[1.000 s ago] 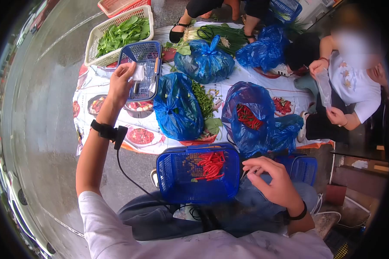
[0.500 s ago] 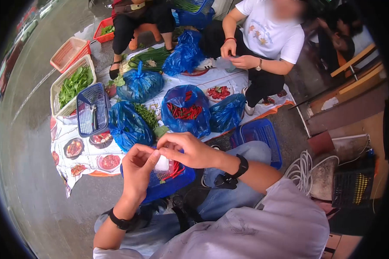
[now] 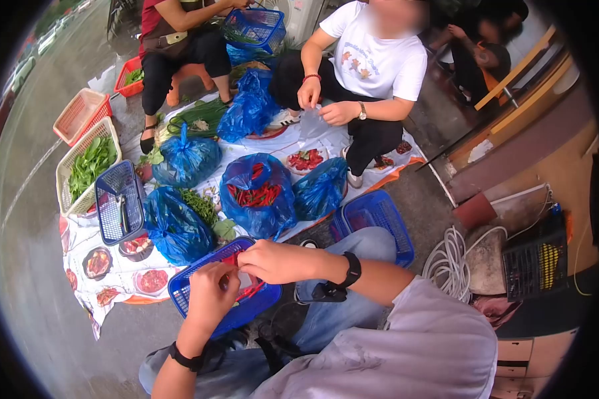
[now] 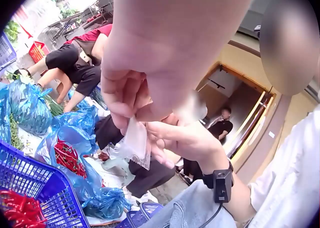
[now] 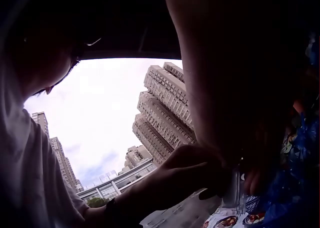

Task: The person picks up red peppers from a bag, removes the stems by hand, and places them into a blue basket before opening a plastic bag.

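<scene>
Over the blue basket (image 3: 180, 292) on my lap side, my left hand (image 3: 211, 292) and right hand (image 3: 278, 261) come together. Between them is a small clear plastic bag (image 4: 135, 140), pinched near its upper end by the left fingers in the left wrist view. The right hand (image 4: 187, 142) grips the same bag from the other side, thumb and fingers along its edge. Red chilies (image 4: 21, 210) lie in the basket below, partly hidden by the hands in the head view. The right wrist view is dark, with the bag (image 5: 232, 188) faint among the fingers.
Beyond the basket stand an opened blue bag of red chilies (image 3: 258, 194) and a tied blue bag (image 3: 176, 229) on a printed sheet (image 3: 123, 266). A grey-blue basket (image 3: 138, 216) is at left, another blue basket (image 3: 383, 226) at right. A seated person (image 3: 373, 66) handles a clear bag opposite.
My left hand has come back from the grey-blue basket with the plastic bag and met the right hand, which now holds it too. The head view has turned to the right.
</scene>
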Demonstrator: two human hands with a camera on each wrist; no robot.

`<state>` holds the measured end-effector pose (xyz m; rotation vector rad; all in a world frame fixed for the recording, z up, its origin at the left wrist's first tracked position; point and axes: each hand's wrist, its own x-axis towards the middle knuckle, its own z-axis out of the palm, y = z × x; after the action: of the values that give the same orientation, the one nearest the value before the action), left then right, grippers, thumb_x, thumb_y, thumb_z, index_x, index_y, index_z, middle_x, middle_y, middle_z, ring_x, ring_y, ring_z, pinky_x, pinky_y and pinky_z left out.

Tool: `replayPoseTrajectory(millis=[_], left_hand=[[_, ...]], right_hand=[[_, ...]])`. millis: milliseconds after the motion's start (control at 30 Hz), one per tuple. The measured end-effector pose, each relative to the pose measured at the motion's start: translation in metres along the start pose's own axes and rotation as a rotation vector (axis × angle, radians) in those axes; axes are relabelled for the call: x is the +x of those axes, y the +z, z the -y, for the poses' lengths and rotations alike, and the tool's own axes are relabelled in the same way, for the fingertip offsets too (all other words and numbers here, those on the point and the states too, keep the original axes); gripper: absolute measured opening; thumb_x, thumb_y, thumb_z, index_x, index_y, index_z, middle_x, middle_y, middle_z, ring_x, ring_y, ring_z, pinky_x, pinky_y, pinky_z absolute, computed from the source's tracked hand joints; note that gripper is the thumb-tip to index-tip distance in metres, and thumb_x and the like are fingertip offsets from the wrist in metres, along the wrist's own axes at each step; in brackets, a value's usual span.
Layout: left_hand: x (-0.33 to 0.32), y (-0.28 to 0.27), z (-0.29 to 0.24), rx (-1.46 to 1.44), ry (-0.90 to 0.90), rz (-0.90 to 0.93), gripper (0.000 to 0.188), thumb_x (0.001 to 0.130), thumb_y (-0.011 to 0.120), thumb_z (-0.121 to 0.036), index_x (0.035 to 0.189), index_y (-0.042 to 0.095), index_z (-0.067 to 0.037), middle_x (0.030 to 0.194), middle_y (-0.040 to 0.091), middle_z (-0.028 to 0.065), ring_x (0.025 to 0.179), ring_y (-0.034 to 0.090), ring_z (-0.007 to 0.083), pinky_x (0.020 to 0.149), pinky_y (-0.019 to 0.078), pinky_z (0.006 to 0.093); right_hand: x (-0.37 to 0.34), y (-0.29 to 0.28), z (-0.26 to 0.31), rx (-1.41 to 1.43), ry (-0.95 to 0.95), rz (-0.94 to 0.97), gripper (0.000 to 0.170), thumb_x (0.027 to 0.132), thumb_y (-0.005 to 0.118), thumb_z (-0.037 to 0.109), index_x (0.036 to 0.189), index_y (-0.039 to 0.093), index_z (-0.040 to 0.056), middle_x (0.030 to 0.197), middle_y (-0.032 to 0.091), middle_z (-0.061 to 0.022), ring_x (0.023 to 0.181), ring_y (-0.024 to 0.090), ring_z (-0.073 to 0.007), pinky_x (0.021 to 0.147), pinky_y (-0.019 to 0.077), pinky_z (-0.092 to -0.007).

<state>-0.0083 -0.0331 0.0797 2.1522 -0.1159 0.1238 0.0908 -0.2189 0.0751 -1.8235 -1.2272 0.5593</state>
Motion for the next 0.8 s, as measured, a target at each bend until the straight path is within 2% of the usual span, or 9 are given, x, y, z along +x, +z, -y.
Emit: replayPoseTrajectory(millis=[67,167,267,400,467,500,600,700,800], left_hand=[[-0.002,0.004,0.0,0.03,0.001,0.027,0.008,0.083,0.065,-0.001,0.088,0.068,0.003,0.073,0.065,0.0157,0.056,0.062,0.0242,0.054,0.0477,0.0338],[-0.004,0.009,0.013,-0.019,0.065,0.074,0.008,0.083,0.062,-0.001,0.089,0.066,0.004,0.076,0.064,0.0189,0.063,0.063,0.0337,0.06,0.0499,0.0384],[-0.006,0.007,0.009,-0.023,0.044,0.123,0.007,0.081,0.064,-0.003,0.085,0.066,0.003,0.075,0.064,0.0168,0.063,0.063,0.0322,0.06,0.0502,0.0376],[-0.01,0.005,0.015,-0.139,0.003,0.078,0.008,0.083,0.063,-0.004,0.086,0.068,0.002,0.073,0.064,0.0132,0.058,0.062,0.0221,0.057,0.0493,0.0331],[-0.008,0.003,0.016,-0.303,-0.157,0.165,0.009,0.086,0.063,-0.005,0.084,0.067,0.003,0.071,0.064,0.0061,0.059,0.057,0.01,0.056,0.0467,0.0282],[-0.009,0.005,0.017,-0.314,-0.156,0.181,0.009,0.086,0.063,-0.005,0.084,0.067,0.003,0.071,0.064,0.0061,0.059,0.057,0.01,0.056,0.0467,0.0282],[-0.009,-0.002,0.016,-0.487,-0.244,0.173,0.013,0.091,0.064,-0.007,0.083,0.067,0.003,0.072,0.062,-0.0034,0.065,0.049,0.001,0.054,0.039,0.0219],[-0.013,0.001,0.016,-0.695,-0.317,0.148,0.013,0.092,0.065,-0.007,0.085,0.07,0.001,0.07,0.061,-0.0043,0.063,0.048,-0.0003,0.053,0.0356,0.0205],[-0.013,-0.002,0.018,-0.813,-0.466,0.142,0.015,0.094,0.063,-0.011,0.088,0.073,-0.001,0.074,0.066,-0.0015,0.062,0.054,0.0024,0.052,0.0391,0.0204]], right_hand=[[-0.003,0.001,0.008,-0.113,0.097,0.035,0.016,0.094,0.057,0.01,0.088,0.059,-0.0049,0.077,0.063,-0.0254,0.078,0.063,-0.046,0.068,0.0494,-0.0489],[-0.004,0.004,0.012,-0.124,0.137,0.067,0.017,0.093,0.059,0.011,0.087,0.058,-0.005,0.082,0.063,-0.0271,0.082,0.063,-0.0453,0.07,0.0495,-0.0481],[-0.005,0.002,0.015,-0.181,0.127,0.111,0.017,0.092,0.058,0.011,0.086,0.057,-0.0045,0.085,0.062,-0.0226,0.078,0.061,-0.0431,0.068,0.0483,-0.0468],[0.0,-0.006,0.023,-0.118,0.012,0.064,0.014,0.091,0.06,0.009,0.086,0.061,-0.0041,0.08,0.061,-0.0192,0.07,0.06,-0.039,0.063,0.0462,-0.0439],[0.002,-0.014,0.028,0.011,0.076,0.137,0.012,0.09,0.062,0.007,0.085,0.062,-0.0041,0.075,0.059,-0.0171,0.065,0.059,-0.0347,0.062,0.0455,-0.0413],[0.002,-0.014,0.029,0.013,0.095,0.131,0.012,0.09,0.062,0.007,0.085,0.062,-0.0041,0.075,0.059,-0.0171,0.065,0.059,-0.0347,0.062,0.0455,-0.0413],[0.002,-0.013,0.028,0.058,-0.038,0.055,0.013,0.09,0.063,0.007,0.082,0.062,-0.0033,0.074,0.061,-0.0171,0.065,0.06,-0.035,0.06,0.0457,-0.042],[0.001,-0.013,0.035,0.067,-0.031,0.054,0.013,0.09,0.064,0.006,0.081,0.062,-0.0032,0.073,0.06,-0.0166,0.063,0.059,-0.0336,0.058,0.0455,-0.0412],[0.001,-0.004,0.028,-0.017,-0.114,-0.041,0.011,0.091,0.062,0.005,0.084,0.062,-0.0023,0.073,0.06,-0.0145,0.063,0.06,-0.0329,0.058,0.0471,-0.04]])
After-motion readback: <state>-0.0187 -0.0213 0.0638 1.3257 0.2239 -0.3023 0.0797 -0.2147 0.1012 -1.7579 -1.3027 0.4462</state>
